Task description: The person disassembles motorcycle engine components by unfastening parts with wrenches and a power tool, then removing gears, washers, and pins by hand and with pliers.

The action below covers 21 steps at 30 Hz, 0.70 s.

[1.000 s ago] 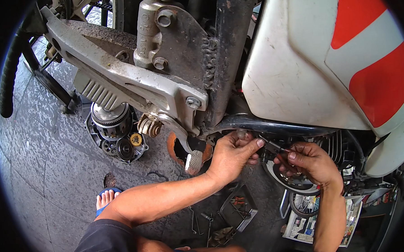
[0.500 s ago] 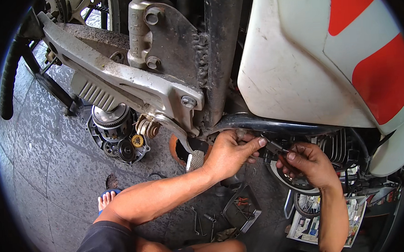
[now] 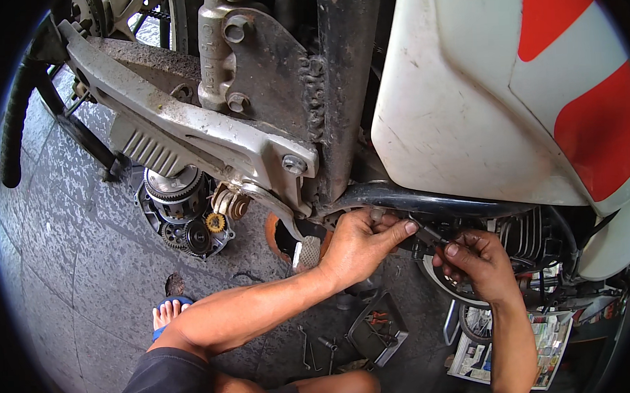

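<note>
Below the black frame tube (image 3: 428, 200) of a motorcycle, both my hands work close together. My right hand (image 3: 481, 263) is closed around a slim dark tool with a reddish handle, which looks like long-nose pliers (image 3: 430, 231). The tool's narrow tip points up and left, to the thumb of my left hand (image 3: 359, 247). The left thumb and fingers are pinched together under the tube; whatever they grip is small and hidden. Right of the hands is the finned engine cylinder (image 3: 528, 238). A foot pedal (image 3: 306, 254) hangs just below my left wrist.
A white and red body panel (image 3: 459, 113) overhangs the hands. On the floor lie a clutch and gear assembly (image 3: 178, 202), a tool tray (image 3: 379, 327) and several wrenches (image 3: 307, 348). A metal footpeg bracket (image 3: 207, 141) juts out at left.
My right hand and the tool have shifted slightly down and left, the handle turning a little. My left hand stays pinched at nearly the same spot.
</note>
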Each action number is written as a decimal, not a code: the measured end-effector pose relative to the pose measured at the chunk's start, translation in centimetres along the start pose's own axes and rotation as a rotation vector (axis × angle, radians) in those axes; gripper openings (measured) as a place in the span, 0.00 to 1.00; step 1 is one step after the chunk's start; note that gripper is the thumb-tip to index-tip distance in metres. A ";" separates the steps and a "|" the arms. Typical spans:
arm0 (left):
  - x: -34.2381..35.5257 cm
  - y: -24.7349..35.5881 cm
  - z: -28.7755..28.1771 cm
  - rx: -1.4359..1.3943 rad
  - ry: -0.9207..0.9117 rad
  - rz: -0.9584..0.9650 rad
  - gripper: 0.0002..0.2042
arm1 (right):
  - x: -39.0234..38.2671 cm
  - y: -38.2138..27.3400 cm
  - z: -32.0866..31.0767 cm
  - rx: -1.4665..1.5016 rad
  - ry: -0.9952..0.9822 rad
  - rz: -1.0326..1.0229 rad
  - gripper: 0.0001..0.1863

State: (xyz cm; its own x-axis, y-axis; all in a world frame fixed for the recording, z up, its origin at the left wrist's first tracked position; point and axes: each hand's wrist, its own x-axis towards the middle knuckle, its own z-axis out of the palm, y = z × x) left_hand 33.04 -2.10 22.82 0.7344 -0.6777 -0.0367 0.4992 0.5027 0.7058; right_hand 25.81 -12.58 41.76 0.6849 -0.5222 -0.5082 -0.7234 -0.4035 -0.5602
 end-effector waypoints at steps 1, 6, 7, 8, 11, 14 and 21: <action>0.0 -0.1 0.1 -0.013 0.006 0.019 0.15 | 0.0 0.1 0.0 -0.001 -0.005 -0.009 0.10; 0.0 -0.4 0.1 -0.013 0.007 0.028 0.15 | 0.1 0.5 0.1 -0.021 -0.031 -0.060 0.10; 0.1 -0.4 0.0 0.006 0.004 0.043 0.15 | 0.1 0.5 0.1 -0.023 -0.028 -0.070 0.10; 0.1 -0.5 0.0 0.005 0.004 0.041 0.15 | 0.1 0.5 0.1 -0.032 -0.018 -0.069 0.10; 0.2 -0.5 -0.1 -0.028 0.002 0.066 0.14 | 0.1 0.5 0.2 -0.070 -0.006 -0.076 0.10; 0.2 -0.5 -0.2 0.015 -0.020 0.036 0.14 | -0.1 0.6 0.5 -0.089 0.010 -0.067 0.11; 0.2 -0.2 -0.2 -0.053 -0.022 0.022 0.14 | -0.4 0.6 1.0 -0.079 0.080 -0.035 0.13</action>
State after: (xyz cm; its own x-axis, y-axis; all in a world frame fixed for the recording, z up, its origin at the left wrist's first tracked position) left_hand 33.17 -2.21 22.59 0.7352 -0.6778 -0.0056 0.5074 0.5448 0.6677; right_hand 25.14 -11.84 40.97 0.7031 -0.5639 -0.4332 -0.7058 -0.4794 -0.5216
